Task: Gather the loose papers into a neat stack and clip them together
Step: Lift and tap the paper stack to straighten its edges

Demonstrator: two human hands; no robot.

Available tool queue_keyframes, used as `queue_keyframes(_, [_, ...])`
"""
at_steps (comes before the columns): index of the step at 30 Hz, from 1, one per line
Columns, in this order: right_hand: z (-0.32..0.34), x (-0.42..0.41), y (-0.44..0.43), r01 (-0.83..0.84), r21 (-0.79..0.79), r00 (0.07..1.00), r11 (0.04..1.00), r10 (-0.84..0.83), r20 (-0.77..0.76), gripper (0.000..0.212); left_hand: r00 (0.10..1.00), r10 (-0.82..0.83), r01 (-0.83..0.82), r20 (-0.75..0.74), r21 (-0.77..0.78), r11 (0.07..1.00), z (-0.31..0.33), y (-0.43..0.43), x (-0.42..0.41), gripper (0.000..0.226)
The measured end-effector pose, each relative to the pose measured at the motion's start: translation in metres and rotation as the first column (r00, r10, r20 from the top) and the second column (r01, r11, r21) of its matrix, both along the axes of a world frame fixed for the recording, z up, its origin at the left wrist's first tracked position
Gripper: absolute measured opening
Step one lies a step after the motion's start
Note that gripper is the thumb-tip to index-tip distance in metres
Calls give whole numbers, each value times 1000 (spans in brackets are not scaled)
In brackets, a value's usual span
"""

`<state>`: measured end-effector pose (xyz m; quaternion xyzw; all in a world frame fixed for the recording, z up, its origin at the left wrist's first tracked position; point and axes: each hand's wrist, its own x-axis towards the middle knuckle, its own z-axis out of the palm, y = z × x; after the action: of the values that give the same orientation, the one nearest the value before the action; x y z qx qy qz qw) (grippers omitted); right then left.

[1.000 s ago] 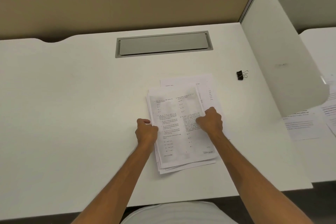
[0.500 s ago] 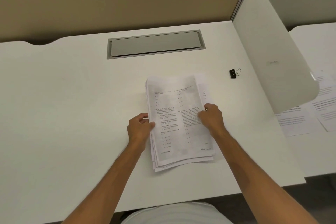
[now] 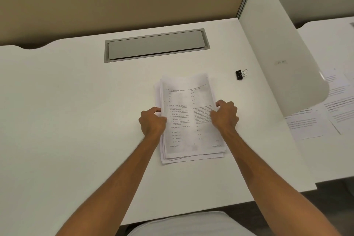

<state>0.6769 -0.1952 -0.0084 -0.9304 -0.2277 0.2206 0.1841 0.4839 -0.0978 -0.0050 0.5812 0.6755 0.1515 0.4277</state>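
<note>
While the papers (image 3: 188, 117) lie near the middle of the desk (image 3: 76, 120), their long axis running from the front edge toward the back edge, both hands grip them at mid-length. The left hand (image 3: 152, 121) is curled around the left long edge, fingers tucked under and thumb on top; the right hand (image 3: 225, 115) pinches the right long edge the same way. Neither hand is flat or spread — each is closed on the sheets.

The stack is not yet square. At the end nearest the front edge several lower sheets fan out past the top page, and a sliver of offset paper shows along the left side too. Squaring probably comes first, likely by tapping the stack on end.

The binder clip (image 3: 241, 74) sits alone toward the back-right of the desk, near the white divider panel (image 3: 283, 48), its wire handles pointing right. It lies beyond and to the right of the papers, clearly closer to the right hand than to the left — so that hand is the natural one to reach for it, while the left keeps the stack aligned. The far short end of the papers faces the clip's side of the desk.

Other printed sheets (image 3: 310, 124) lie on the neighbouring desk beyond the divider.
</note>
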Motion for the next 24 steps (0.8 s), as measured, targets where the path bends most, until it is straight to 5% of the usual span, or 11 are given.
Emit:
queue_keyframes(13, [2, 6, 4, 140, 61, 964, 988, -123, -235, 38, 996, 19, -6, 91, -140, 990, -8, 0, 0, 32])
queue_keyframes(17, [1, 14, 5, 227, 68, 918, 972, -190, -349, 41, 981, 155, -117, 120, -273, 955, -11, 7, -2, 41])
queue_keyframes(20, [-1, 15, 5, 287, 64, 882, 956, -237, -408, 38, 975, 171, -106, 143, -377, 920, -14, 10, -3, 33])
queue_keyframes(24, [-6, 12, 6, 248, 33, 876, 968, -210, -434, 41, 986, 107, -60, 129, -321, 945, -16, 7, 0, 21])
